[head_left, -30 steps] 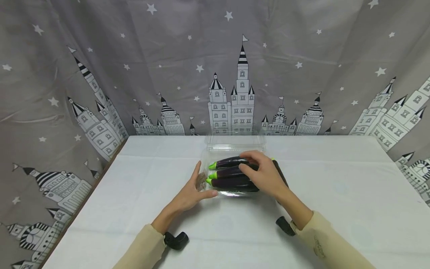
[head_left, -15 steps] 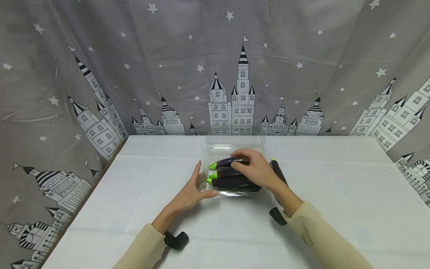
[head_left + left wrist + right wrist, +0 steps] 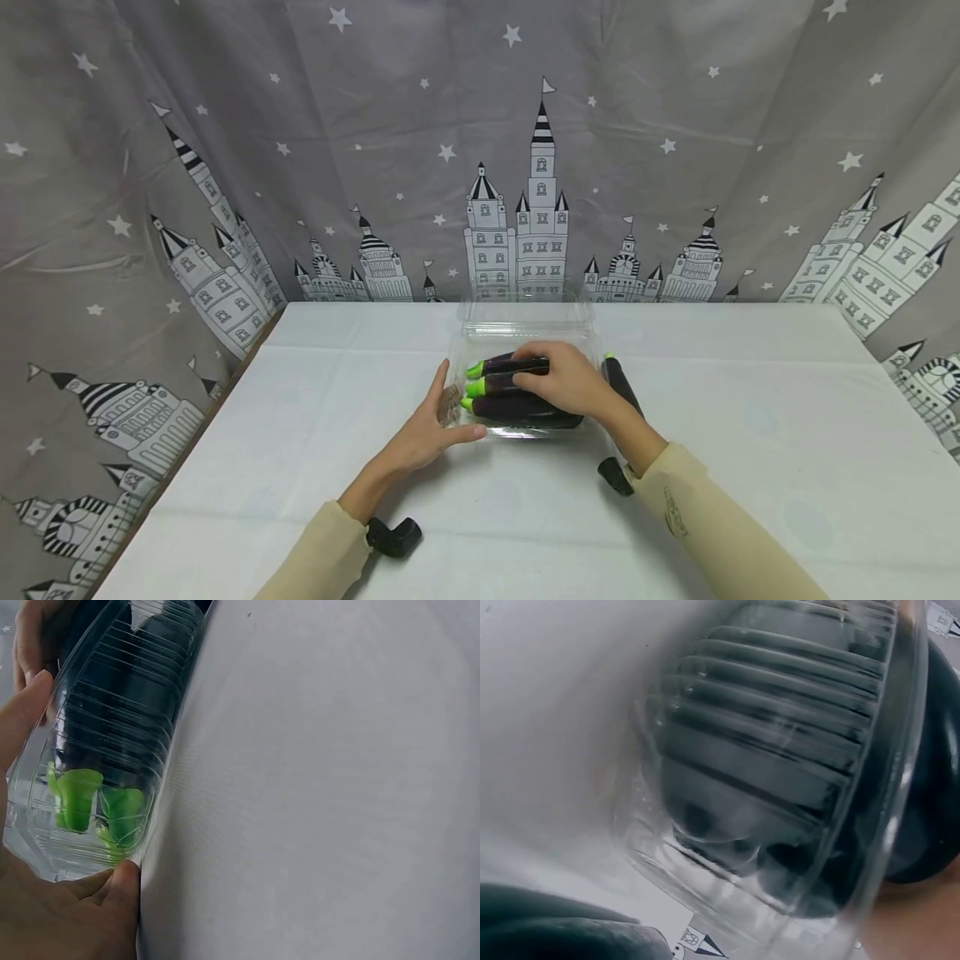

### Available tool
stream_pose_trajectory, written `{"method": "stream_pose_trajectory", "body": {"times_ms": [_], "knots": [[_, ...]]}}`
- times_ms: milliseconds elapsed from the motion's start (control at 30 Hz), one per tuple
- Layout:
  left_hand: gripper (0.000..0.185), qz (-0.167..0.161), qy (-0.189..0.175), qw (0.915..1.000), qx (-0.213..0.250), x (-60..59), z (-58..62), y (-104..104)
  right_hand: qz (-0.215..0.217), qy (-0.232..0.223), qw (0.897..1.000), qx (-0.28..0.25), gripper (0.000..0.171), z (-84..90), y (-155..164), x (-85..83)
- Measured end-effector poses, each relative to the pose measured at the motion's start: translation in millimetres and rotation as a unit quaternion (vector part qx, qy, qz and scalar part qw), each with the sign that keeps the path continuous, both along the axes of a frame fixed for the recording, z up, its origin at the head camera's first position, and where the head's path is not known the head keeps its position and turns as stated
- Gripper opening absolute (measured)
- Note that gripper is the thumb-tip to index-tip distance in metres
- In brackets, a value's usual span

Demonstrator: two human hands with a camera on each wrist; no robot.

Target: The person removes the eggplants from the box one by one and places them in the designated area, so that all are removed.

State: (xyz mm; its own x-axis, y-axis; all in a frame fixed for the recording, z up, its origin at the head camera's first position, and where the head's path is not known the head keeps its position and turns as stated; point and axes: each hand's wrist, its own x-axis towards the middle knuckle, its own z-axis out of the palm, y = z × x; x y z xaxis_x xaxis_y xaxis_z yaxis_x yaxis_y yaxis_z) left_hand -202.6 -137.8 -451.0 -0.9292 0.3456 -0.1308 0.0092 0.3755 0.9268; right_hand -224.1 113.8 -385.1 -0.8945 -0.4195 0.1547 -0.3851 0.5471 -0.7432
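In the frame's centre, the middle eggplant (image 3: pixel 501 383) lies left to right in the box (image 3: pixel 517 432), stem (image 3: pixel 476 388) toward the left hand (image 3: pixel 423 433), which is spread against the box. The right hand (image 3: pixel 570 379), nearer, grips this eggplant.

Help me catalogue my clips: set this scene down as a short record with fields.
Left hand: rests against the left end of the container
Right hand: grips among the eggplants inside; exactly which it holds is unclear
Container type: clear plastic, lid open at the far side
Eggplants inside: three visible, green stems toward the left hand
Outside eggplant: right of the container
Surface: white-covered table
Backdrop: gray curtain with stars and castles
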Motion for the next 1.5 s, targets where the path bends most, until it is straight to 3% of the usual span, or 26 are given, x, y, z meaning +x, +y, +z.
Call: {"method": "stream_pose_trajectory", "body": {"times_ms": [633, 1167, 1500], "knots": [[0.117, 0.002, 0.001, 1.0, -0.009, -1.3, 0.8, 0.9, -0.008, -0.003, 0.999, 0.045, 0.035, -6.0, 2.4, -1.5], [0.116, 0.002, -0.006, 1.0, 0.001, -0.4, -0.1, 1.0, -0.024, 0.006, 0.999, 0.028, 0.035, -6.5, 1.5, 4.0], [0.116, 0.004, -0.008, 0.9999, 0.006, 0.1, -0.2, 0.5, -0.056, 0.002, 0.998, 0.018, 0.032, -4.6, 0.4, 3.5]]}}
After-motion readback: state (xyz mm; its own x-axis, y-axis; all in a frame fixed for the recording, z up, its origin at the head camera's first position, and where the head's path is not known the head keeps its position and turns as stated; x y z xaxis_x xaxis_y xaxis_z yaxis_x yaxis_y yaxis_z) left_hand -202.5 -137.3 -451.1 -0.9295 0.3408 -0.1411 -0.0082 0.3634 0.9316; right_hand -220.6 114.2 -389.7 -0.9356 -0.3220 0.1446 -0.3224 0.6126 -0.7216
